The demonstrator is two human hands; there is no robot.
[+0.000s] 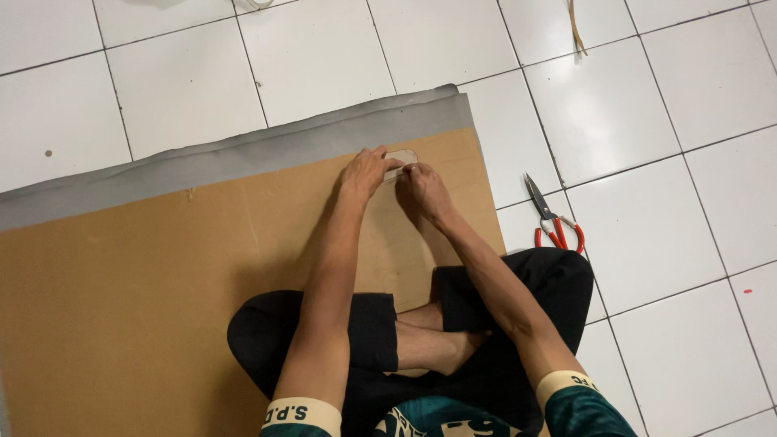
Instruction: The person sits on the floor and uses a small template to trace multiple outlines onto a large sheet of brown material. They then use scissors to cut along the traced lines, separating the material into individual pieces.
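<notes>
Two hands meet near the far right corner of the brown sheet, both bent over one small piece. The left hand (366,172) lies flat with its fingers spread over a small rounded template (401,159), pale and card-like, pressing it down onto the brown sheet (162,291). The right hand (425,190) is curled narrow just beside it, fingertips pinched at the template's edge as if around something thin; whether a pen or marker sits in that pinch I cannot tell, it is too small to make out.

The template rests on the sheet just short of its upper edge, where a strip of grey material (243,150) shows from underneath. Faint lines run across the brown surface below the hands, near the person's crossed legs in black trousers, which rest on the sheet itself. To my eye this looks like marking out around the template, and early on: the sheet is whole, with no cuts that I can see, and most of it is bare.

Well off to the right, on the white tiled floor (664,121), a pair of red-handled scissors (552,220) lies untouched, blades shut and pointing away. Farther up, a thin tan strip (576,28) lies on the tiles
</notes>
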